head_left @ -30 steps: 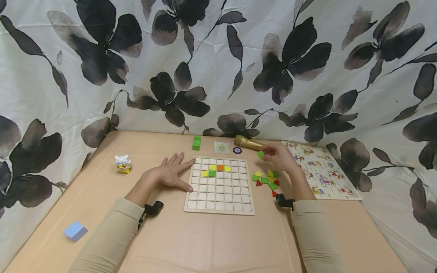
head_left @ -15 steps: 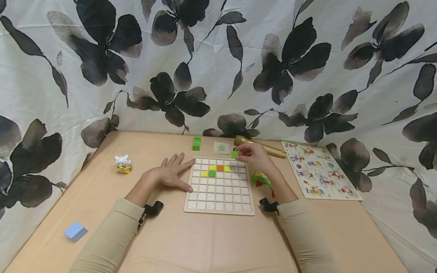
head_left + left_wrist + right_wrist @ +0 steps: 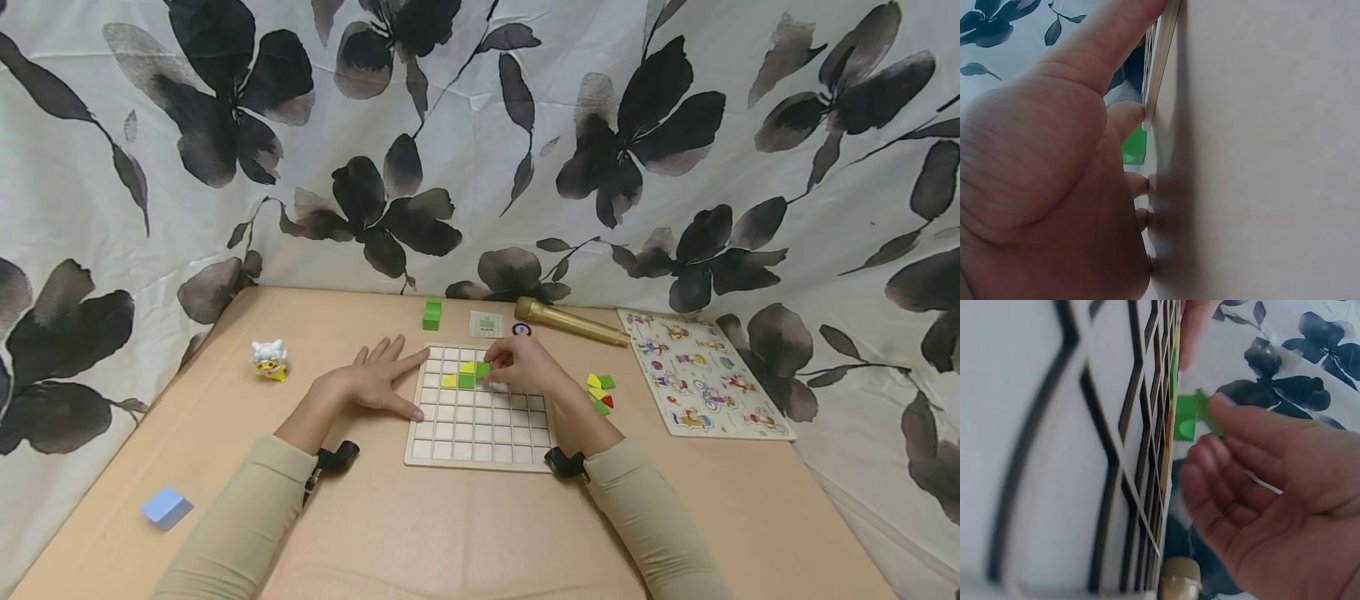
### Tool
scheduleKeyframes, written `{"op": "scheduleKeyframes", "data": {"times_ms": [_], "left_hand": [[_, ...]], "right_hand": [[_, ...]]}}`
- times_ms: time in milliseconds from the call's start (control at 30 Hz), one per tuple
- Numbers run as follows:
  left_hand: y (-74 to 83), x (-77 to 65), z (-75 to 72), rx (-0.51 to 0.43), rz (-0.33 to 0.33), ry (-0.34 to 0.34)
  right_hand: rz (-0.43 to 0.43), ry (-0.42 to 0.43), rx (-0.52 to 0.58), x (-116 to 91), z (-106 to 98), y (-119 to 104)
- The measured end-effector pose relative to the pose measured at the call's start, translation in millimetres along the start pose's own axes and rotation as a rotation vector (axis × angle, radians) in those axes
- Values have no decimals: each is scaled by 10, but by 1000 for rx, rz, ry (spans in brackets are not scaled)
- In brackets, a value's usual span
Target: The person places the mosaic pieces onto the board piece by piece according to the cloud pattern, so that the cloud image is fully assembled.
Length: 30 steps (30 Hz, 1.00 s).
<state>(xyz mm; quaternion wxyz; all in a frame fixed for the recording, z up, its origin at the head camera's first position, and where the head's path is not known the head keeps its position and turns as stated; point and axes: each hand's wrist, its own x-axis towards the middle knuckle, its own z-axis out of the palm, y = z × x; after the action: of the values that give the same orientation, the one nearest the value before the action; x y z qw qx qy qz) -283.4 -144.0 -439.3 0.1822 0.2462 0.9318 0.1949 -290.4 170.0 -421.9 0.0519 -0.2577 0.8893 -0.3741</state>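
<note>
Above the wooden grid board point(image 3: 476, 435), right hand point(image 3: 528, 368) pinches a green tile point(image 3: 483, 370) between thumb and fingers. Left hand point(image 3: 371, 385) lies spread, thumb and index finger touching the board's left edge. Yellow tiles point(image 3: 449, 382) sit in the grid near the held piece. Loose tiles point(image 3: 593, 380) on the table point(image 3: 450, 533), right of the board. Beyond: gold microphone point(image 3: 573, 322), picture card point(image 3: 487, 325).

Two hands: one left hand point(image 3: 375, 386), one right hand point(image 3: 528, 367). One gridded board point(image 3: 480, 433); around it, two green blocks point(image 3: 432, 317) at eleven o'clock, one pattern card point(image 3: 486, 325) at twelve, one round token point(image 3: 521, 330) at one, one gold microphone point(image 3: 572, 322) between one and two, one picture board point(image 3: 701, 379) at three, one blue block point(image 3: 167, 508) between eight and nine, one toy figurine point(image 3: 269, 361) between nine and ten. At least four green tiles point(image 3: 466, 381), four yellow tiles point(image 3: 448, 382), one red tile point(image 3: 607, 402).
</note>
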Motion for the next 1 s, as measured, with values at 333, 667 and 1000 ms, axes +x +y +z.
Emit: {"op": "scheduleKeyframes", "data": {"times_ms": [333, 667, 1000], "left_hand": [[-8, 14, 16, -2, 10, 10], [12, 10, -2, 26, -4, -1], [37, -12, -20, 52, -8, -7]], "right_hand": [[29, -71, -71, -13, 83, 22], [66, -90, -131, -17, 68, 3], [-70, -26, -125, -258, -439, -63]]}}
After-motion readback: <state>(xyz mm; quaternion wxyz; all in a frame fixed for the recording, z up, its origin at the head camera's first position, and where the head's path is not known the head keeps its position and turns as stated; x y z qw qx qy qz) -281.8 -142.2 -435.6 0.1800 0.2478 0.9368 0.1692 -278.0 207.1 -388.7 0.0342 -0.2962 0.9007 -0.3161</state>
